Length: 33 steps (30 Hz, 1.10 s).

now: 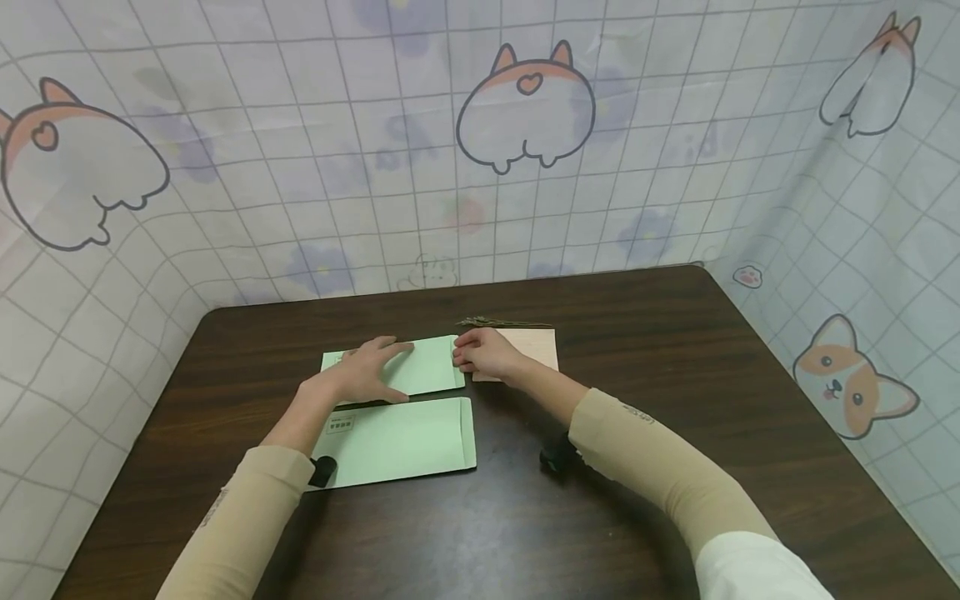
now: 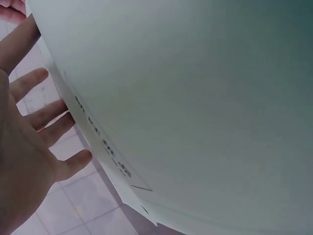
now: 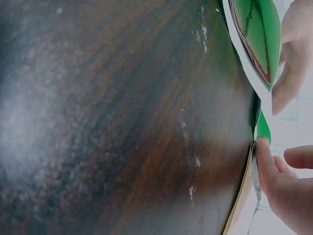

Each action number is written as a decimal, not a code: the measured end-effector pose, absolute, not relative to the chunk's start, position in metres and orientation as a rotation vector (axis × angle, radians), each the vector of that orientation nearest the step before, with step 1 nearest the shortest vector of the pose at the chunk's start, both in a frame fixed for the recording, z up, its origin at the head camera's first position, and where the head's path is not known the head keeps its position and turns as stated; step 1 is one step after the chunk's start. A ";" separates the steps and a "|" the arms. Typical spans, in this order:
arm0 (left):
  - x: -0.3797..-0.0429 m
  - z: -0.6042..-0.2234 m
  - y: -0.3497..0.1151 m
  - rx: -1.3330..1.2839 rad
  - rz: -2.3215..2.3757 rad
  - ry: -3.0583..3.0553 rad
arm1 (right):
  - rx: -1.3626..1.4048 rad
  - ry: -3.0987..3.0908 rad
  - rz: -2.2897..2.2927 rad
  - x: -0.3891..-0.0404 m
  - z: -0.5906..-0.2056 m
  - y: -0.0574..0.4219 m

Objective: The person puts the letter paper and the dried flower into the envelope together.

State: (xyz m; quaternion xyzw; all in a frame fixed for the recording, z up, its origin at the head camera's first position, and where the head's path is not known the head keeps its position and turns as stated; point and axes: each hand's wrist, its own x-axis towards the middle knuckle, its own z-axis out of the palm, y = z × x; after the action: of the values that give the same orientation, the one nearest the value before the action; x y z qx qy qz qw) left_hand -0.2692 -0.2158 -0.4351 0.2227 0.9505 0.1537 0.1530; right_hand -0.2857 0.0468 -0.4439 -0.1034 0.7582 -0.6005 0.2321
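Two pale green envelopes lie one behind the other on the dark table. On the far envelope (image 1: pixel 431 364) my left hand (image 1: pixel 362 372) rests with fingers spread. My right hand (image 1: pixel 487 353) touches that envelope's flap end with its fingertips; the right wrist view shows its thumb (image 3: pixel 299 157) apart from the index finger. The near envelope (image 1: pixel 405 439) bears a small printed box and has its flap at the right. Its mouth (image 3: pixel 261 39) gapes in the right wrist view, with a thin stem and a red-edged layer inside. A beige paper sheet (image 1: pixel 536 343) lies partly behind my right hand.
A thin dried plant sprig (image 1: pixel 506 322) lies just behind the beige sheet. The dark wooden table (image 1: pixel 645 333) ends against a white gridded cloth (image 1: pixel 360 208) with cartoon dogs, which also runs along both sides.
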 end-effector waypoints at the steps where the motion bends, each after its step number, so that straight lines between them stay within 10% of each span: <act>1: -0.269 -0.435 -0.216 0.641 0.445 2.729 | -0.285 2.084 -1.649 -0.286 -0.444 0.046; 33: -0.270 -0.433 -0.229 0.655 0.441 2.742 | -0.369 2.073 -1.489 -0.296 -0.453 0.047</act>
State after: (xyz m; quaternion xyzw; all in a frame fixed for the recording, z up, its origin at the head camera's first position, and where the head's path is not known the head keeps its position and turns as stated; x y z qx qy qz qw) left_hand -0.2695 -0.2286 -0.4334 0.2271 0.9510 0.1529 0.1434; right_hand -0.2957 0.0470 -0.4525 -0.1376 0.7722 -0.5546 0.2777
